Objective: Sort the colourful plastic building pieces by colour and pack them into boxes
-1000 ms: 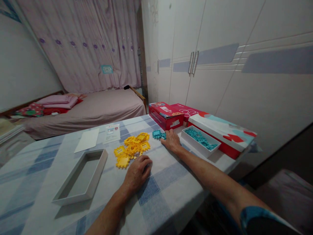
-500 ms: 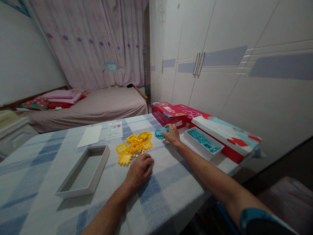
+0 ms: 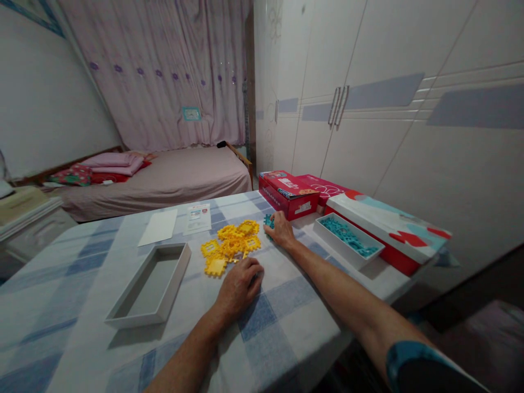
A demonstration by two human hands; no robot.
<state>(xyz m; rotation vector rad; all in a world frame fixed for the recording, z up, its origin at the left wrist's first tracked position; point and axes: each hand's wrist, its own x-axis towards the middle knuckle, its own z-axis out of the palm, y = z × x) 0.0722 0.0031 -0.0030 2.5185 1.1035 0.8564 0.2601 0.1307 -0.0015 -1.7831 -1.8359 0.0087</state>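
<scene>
My right hand (image 3: 282, 230) is closed around teal toothed-edge plastic interlocking tiles (image 3: 268, 220), just in front of the red box. Part of the teal tiles is hidden behind the fingers. My left hand (image 3: 241, 284) rests on the tablecloth with its fingers curled in; what lies inside them, if anything, is hidden. Beyond its knuckles is a loose pile of yellow interlocking tiles (image 3: 233, 246), some with square openings. To the right of my right forearm, a white box tray (image 3: 370, 261) contains many small teal pieces (image 3: 347, 236).
An empty grey-white box tray (image 3: 170, 295) lies left of the yellow pile. A blank sheet (image 3: 158, 227) and a printed leaflet (image 3: 197, 218) lie behind it. A red box (image 3: 289, 195) and a long patterned box (image 3: 388, 224) line the right side of the checked tablecloth (image 3: 61, 278).
My right hand has shifted slightly and now covers more of the teal tiles. My left hand stays in about the same place on the cloth. The whole view has moved a little.
</scene>
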